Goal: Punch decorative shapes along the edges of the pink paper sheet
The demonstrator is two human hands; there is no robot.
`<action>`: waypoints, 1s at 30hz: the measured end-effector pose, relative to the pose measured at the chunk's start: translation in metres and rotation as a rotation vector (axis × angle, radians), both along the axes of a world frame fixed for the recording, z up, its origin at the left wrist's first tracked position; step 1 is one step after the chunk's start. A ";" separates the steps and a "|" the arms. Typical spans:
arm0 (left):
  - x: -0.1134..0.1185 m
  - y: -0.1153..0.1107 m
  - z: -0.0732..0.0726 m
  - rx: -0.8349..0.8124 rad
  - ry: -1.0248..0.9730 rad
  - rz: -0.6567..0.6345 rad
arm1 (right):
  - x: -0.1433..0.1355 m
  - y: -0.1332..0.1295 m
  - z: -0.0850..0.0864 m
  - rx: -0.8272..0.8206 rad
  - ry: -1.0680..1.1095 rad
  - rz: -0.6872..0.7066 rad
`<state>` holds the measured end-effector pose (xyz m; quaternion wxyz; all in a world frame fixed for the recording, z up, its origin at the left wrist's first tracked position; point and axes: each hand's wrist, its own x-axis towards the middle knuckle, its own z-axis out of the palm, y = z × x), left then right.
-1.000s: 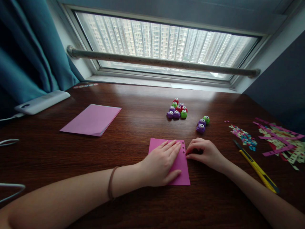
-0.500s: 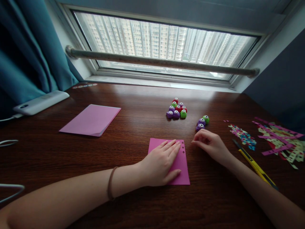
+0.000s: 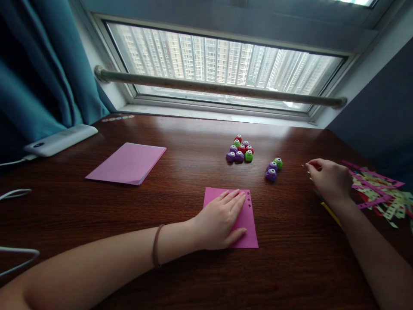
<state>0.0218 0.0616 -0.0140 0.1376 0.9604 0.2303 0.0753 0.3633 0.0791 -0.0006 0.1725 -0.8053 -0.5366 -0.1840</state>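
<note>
The right hand blocks part of my view: only a few paper bits show by its fingertips, and I can't see what lies beneath the palm. The knife is mostly covered by that hand and its forearm, leaving me a short yellow stretch of handle and a dim front end. The strips, a loose tangle of pink, cream and red, are partly hidden behind the hand too. Under the left hand, much of the pink sheet is out of sight.

My grip reading on the left: open and flat, palm down on the sheet, holding it against the table, thumb spread from the fingers. On the right, the fingers are curled with thumb and index tips close together; I can't tell whether they meet or pinch a bit.

The sheet lies near the middle of the table, three star holes down its upper right side. Beyond it I have a cluster of punches, with three more standing between the sheet and the right hand. The pink stack sits well to the left, near a white device with its cable cut off by the frame.
</note>
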 end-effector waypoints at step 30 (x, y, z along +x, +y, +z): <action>-0.001 0.000 -0.004 -0.006 -0.063 -0.009 | -0.075 -0.007 -0.036 -0.110 0.283 0.811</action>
